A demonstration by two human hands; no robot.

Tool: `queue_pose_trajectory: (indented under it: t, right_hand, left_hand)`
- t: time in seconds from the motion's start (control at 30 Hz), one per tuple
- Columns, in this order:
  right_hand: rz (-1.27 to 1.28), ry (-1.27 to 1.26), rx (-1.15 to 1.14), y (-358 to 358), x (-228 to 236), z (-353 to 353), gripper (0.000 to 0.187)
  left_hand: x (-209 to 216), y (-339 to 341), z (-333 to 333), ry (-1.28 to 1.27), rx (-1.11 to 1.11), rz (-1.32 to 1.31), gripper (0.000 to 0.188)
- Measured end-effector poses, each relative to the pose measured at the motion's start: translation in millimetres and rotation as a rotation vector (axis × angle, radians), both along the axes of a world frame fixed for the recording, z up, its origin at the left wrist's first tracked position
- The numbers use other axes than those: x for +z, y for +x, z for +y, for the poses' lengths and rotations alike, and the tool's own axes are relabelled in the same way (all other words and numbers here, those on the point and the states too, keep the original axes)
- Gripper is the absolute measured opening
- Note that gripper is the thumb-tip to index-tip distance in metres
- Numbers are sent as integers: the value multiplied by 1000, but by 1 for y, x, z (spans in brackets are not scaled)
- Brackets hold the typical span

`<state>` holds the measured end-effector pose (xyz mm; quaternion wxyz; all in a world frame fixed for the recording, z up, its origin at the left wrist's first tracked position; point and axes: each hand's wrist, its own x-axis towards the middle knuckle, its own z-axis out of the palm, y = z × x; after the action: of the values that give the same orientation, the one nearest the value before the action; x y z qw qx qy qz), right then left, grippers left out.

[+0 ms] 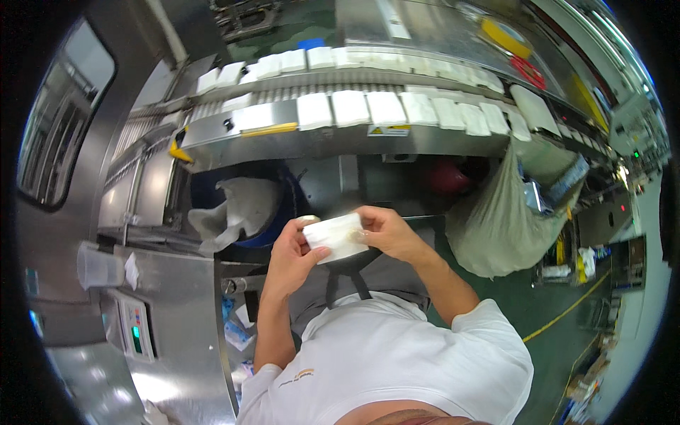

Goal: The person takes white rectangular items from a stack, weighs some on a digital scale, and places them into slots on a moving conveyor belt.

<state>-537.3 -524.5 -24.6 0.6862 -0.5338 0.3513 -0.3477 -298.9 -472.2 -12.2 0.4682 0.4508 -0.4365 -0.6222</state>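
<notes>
Between my two hands is a white folded wad of tissue-like sheets (334, 237), held in front of my waist. My left hand (290, 249) grips its left end, with the thumb lying on the near edge. The fingers of my right hand (386, 232) pinch the opposite end and look slightly blurred. Beyond them, similar white folded wads (350, 108) lie side by side along the metal ledge (248, 144) of a conveyor. A further row of white wads (294, 61) runs along the far side of the conveyor.
Left of my hands stands a dark blue bin (283, 205) with white sheet material in it. A big pale sack (489, 223) hangs at the right. At lower left, a steel table (180, 297) bears a scale (134, 326) and a translucent container (99, 268). Yellow tape (505, 39) lies far right.
</notes>
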Motion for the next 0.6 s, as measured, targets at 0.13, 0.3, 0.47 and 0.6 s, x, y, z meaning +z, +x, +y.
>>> queue_pose_trajectory:
  t: [0.13,0.3,0.47,0.6]
  right_hand:
    - [58,-46,53,5,-2,-7,29]
    - [-85,5,-94,20,-12,-10,26]
    - [-279,111,-323,46,-24,-11,25]
    - [-304,102,-407,48,-16,-23,31]
  left_hand:
    - [2,16,-3,-21,-46,-126,59]
    - [6,7,-10,-38,128,76,66]
    - [-12,-20,-34,-49,394,155,59]
    - [16,-18,-90,-101,378,241,52]
